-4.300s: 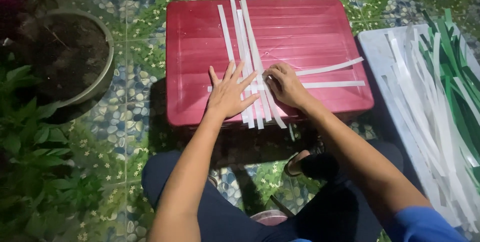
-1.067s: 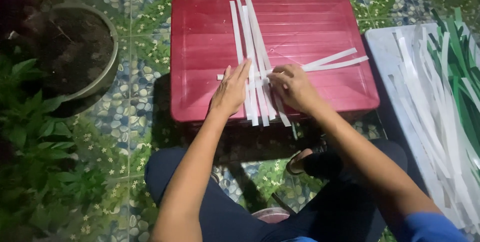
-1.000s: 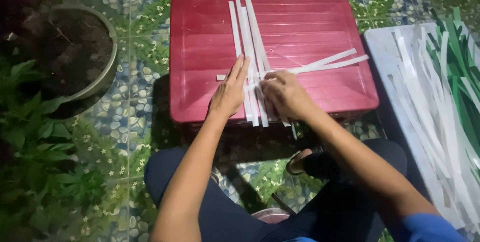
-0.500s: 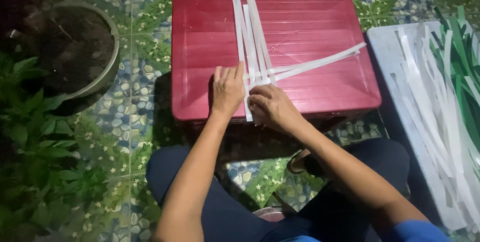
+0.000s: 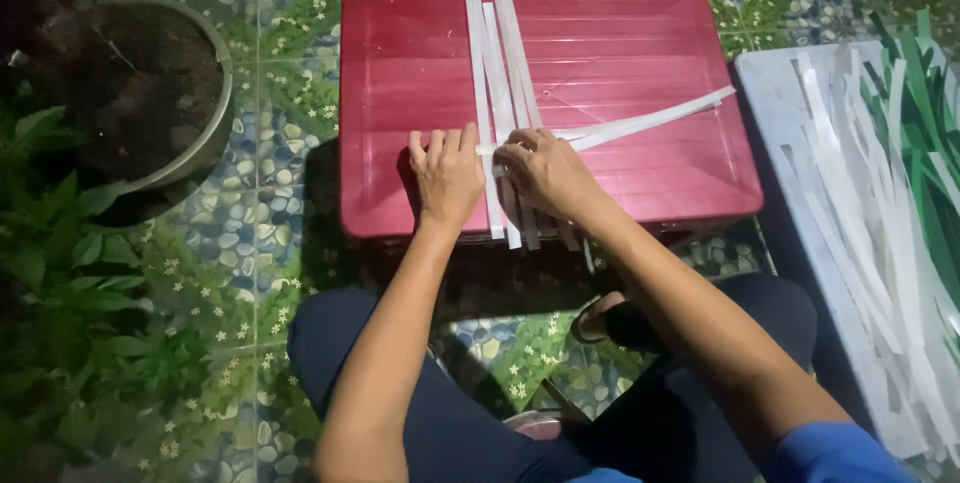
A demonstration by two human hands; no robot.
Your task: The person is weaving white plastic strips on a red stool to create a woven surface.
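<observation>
Head view, landmark: the red plastic box lid (image 5: 620,93), lying flat on the patterned tile floor (image 5: 270,203) and serving as the counter.
Strips on the lid: white flat strips (image 5: 497,53), about four running from the far edge to the near edge left of the lid's middle, and about two crossing strips (image 5: 650,123) running out toward its right edge.
Left hand (image 5: 447,175): palm down near the lid's near edge, fingers (image 5: 440,143) extended and close together, pressing flat on the strips just left of the crossing; it grips nothing.
Right hand (image 5: 545,171): just right of the left hand, fingers (image 5: 515,155) curled at the crossing point, seemingly pinching a strip end; how tightly cannot be told.
Handling judgement: the strips look thin, light, springy and smooth, so likely to slide on the glossy lid; best pinched close to the crossing while a flat palm pins the rest.
Spare stock: a grey tray (image 5: 790,133) right of the lid holds many loose white strips (image 5: 860,203) and green strips (image 5: 925,123), too tangled to count.
Left of the lid: one round pot of soil (image 5: 150,93) and leafy plants (image 5: 70,273).
</observation>
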